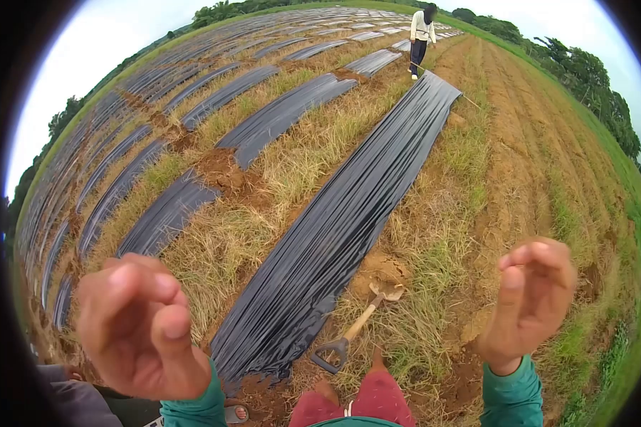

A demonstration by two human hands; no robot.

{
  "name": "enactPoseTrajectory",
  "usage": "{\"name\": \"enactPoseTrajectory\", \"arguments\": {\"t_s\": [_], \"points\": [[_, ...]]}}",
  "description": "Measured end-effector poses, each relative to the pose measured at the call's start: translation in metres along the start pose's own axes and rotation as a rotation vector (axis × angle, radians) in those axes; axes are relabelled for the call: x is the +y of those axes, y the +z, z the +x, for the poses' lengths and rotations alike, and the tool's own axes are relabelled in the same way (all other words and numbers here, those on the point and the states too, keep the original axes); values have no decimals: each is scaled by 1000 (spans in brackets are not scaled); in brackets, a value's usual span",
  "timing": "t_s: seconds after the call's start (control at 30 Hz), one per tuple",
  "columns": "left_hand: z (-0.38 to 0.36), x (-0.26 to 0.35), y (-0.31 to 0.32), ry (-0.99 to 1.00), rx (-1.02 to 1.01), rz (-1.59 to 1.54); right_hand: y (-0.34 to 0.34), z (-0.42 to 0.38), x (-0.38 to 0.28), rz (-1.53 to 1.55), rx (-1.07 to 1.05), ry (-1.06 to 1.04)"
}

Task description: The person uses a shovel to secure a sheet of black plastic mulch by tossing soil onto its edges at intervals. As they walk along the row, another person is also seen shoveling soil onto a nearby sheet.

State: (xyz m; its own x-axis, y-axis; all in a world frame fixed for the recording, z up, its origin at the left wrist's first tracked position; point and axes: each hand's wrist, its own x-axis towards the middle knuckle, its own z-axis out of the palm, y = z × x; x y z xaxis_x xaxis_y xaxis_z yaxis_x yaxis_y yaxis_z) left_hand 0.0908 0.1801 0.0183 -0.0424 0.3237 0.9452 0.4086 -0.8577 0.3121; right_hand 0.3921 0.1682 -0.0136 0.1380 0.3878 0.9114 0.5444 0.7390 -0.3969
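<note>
Both hands are raised in front of the camera with fingers curled and nothing in them. My left hand [141, 327] is at the lower left, its thumb apart from the bent fingers. On the right, my right hand [528, 304] shows a gap between thumb and fingers. Between them a long strip of black plastic sheet [335, 228] lies along a soil bed, wrinkled lengthwise. A shovel [361, 322] with a wooden shaft and dark D-shaped handle rests on the ground beside the sheet, near my feet. Neither hand touches the sheet or shovel.
At the sheet's far end stands a person [421, 35] in a light top, beside a thin stick [471, 102]. Another person's leg and sandalled foot [236, 413] show at the lower left. More covered beds [285, 114] and dry grass lie left, bare furrows [527, 156] right.
</note>
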Motion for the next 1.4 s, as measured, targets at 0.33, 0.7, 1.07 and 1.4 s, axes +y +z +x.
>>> {"name": "enactPoseTrajectory", "arguments": {"t_s": [0.33, 0.7, 1.07, 1.4], "points": [[-387, -44, 62, -1173, -1112, 603, -117, -435, 65, -609, -1415, 1459], [-560, -71, 93, -2204, -221, 546, -93, -458, 205, 441, -1493, 1655], [-696, -107, 44, -2352, 670, 631, 128, -716, 430, -334, -1022, 2059], [-809, -128, 6, -2404, 854, 602, 158, -838, 412, -359, -539, 2224]]}}
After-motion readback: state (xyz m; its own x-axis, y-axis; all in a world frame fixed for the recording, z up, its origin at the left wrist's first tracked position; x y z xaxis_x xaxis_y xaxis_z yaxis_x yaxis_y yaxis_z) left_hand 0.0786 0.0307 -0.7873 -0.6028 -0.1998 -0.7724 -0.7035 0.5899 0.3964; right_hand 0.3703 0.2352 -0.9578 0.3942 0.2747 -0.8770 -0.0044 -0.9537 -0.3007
